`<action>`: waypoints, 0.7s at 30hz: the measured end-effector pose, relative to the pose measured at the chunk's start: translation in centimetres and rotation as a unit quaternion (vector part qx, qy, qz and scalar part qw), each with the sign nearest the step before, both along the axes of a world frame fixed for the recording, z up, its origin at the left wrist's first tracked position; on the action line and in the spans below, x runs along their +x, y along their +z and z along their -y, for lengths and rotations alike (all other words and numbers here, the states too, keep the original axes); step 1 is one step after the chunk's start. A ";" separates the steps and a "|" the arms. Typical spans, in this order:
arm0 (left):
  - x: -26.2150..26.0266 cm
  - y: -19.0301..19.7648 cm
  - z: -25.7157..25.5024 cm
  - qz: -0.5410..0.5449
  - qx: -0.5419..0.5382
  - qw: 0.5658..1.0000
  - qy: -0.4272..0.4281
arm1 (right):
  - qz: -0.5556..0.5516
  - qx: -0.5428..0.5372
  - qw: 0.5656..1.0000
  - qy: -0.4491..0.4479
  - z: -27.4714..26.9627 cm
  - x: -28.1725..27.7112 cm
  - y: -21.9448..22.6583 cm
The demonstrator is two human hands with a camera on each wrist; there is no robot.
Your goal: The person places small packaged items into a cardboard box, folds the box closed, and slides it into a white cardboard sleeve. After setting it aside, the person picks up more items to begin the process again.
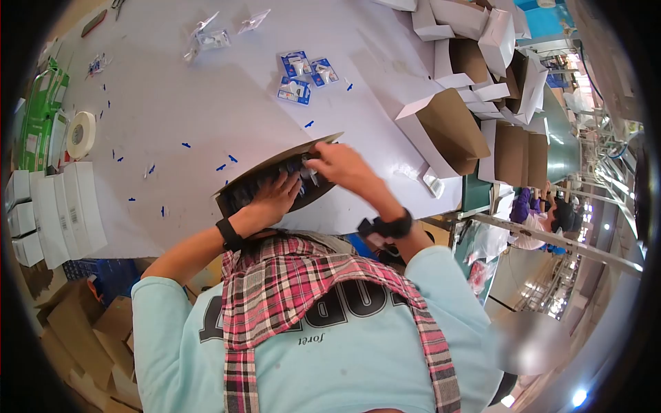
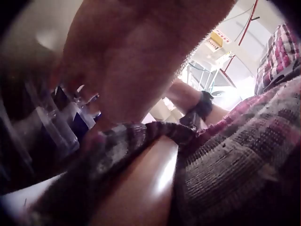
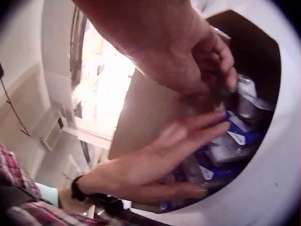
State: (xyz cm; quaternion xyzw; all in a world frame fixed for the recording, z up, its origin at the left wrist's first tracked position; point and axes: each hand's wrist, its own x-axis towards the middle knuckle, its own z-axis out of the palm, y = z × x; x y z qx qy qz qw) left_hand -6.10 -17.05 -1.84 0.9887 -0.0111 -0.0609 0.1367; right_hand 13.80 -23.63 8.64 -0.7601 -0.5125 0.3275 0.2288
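Lying in the box [image 1: 311, 196] on the desk [image 1: 158, 82], packets [image 1: 256, 187] are touched by the straight-fingered left hand [image 1: 270, 202]; left wrist view, fingertips obscured; right wrist view, right hand [image 3: 214, 59] is curled, any hold untellable; packets might be bent by hard pressing.

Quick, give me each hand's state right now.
Left hand: open, straight fingers resting on the blister packs.
Right hand: fingers curled in the box; whether they grip a pack cannot be told.

Tabletop [image 1: 172, 82] smooth w/ slight sheen — box [image 3: 143, 106] matt cardbd, packs [image 3: 247, 89] glossy clear plastic (some glare), apron [image 1: 275, 296] rough cloth.
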 end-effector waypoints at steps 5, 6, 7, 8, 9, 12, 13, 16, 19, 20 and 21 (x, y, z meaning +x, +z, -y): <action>0.1 2.7 -0.6 -0.041 -0.024 0.999 -0.012 | -0.071 0.072 0.982 -0.159 -2.4 10.3 2.0; 0.1 3.1 -0.6 -0.042 -0.025 0.999 -0.015 | -0.015 0.121 0.982 -0.147 -3.7 12.5 -0.7; 0.2 3.2 -0.5 -0.048 -0.027 0.998 -0.013 | 0.042 0.169 0.975 -0.135 -4.9 14.5 -4.6; 0.2 3.3 -0.3 -0.055 -0.029 0.998 -0.008 | 0.099 0.217 0.964 -0.121 -5.6 15.6 -7.7; 0.2 3.3 -0.2 -0.062 -0.029 0.998 -0.002 | 0.128 0.166 0.968 -0.136 -6.3 15.7 -9.3; 0.7 2.2 -0.1 -0.095 -0.034 0.995 -0.017 | 0.203 0.076 0.960 -0.176 -10.1 16.1 -14.3; 0.8 2.3 0.0 -0.106 -0.034 0.994 -0.017 | 0.220 0.065 0.958 -0.170 -11.0 16.2 -15.2; 0.6 1.5 0.2 -0.068 -0.030 0.997 -0.003 | 0.250 0.043 0.954 -0.161 -12.1 15.7 -16.6; 0.7 2.1 -0.1 -0.054 -0.004 0.998 -0.021 | 0.220 0.027 0.960 -0.171 -11.6 16.0 -15.9; 0.7 2.2 0.0 -0.070 -0.007 0.997 -0.017 | 0.199 0.008 0.964 -0.179 -10.6 16.1 -15.3; 0.9 2.2 0.0 -0.086 -0.013 0.996 -0.015 | 0.178 -0.015 0.966 -0.187 -9.3 16.0 -14.4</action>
